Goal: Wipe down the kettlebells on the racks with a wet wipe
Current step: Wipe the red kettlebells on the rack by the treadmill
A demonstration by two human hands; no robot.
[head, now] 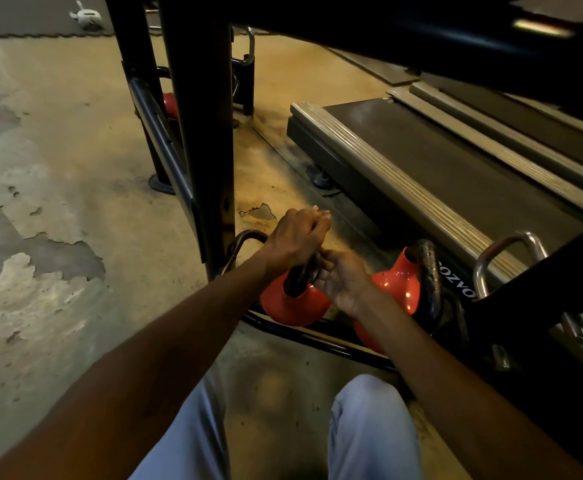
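On the rack's lowest rail [317, 336], your left hand [295, 239] wraps the black handle of the red kettlebell [291, 304], likely steadying it. Its handle points up and away from you. Your right hand [340, 280], just beside it, curls at the handle; no wet wipe shows, so I cannot tell what it holds.

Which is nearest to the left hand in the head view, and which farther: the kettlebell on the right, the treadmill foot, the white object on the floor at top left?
From the left hand:
1. Kettlebell on the right, on the bottom rack, right of both hands.
2. Treadmill foot, on the floor beyond the hand.
3. White object, far top left.
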